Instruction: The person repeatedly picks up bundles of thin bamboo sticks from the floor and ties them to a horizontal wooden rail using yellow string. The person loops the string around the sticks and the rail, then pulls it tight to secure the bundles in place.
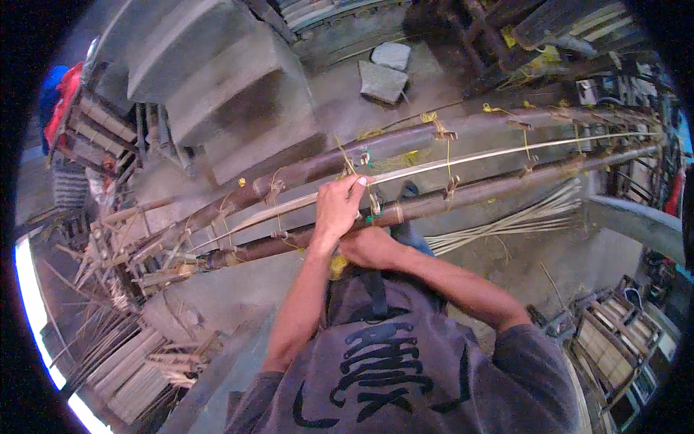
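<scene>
Two long brown poles, a far pole (318,166) and a near pole (426,206), run side by side across the middle. Between them stretches a bundle of thin pale strips (426,170), bowed lengthwise. My left hand (338,206) reaches over the near pole and closes on the strips, thumb on top. A thin yellowish piece (345,153) sticks up just beyond its fingers. Against the near side of the near pole, my right hand (370,248) is closed; what it holds is hidden. Yellow string (337,266) hangs beside it. Yellow cords (448,158) link the poles.
Concrete steps (238,101) rise at the far left. Two flat stones (383,81) lie beyond the poles. Loose pale strips (513,217) spread on the floor at right. A wooden chair frame (614,336) stands at lower right, and stacked sticks (123,369) lie at lower left.
</scene>
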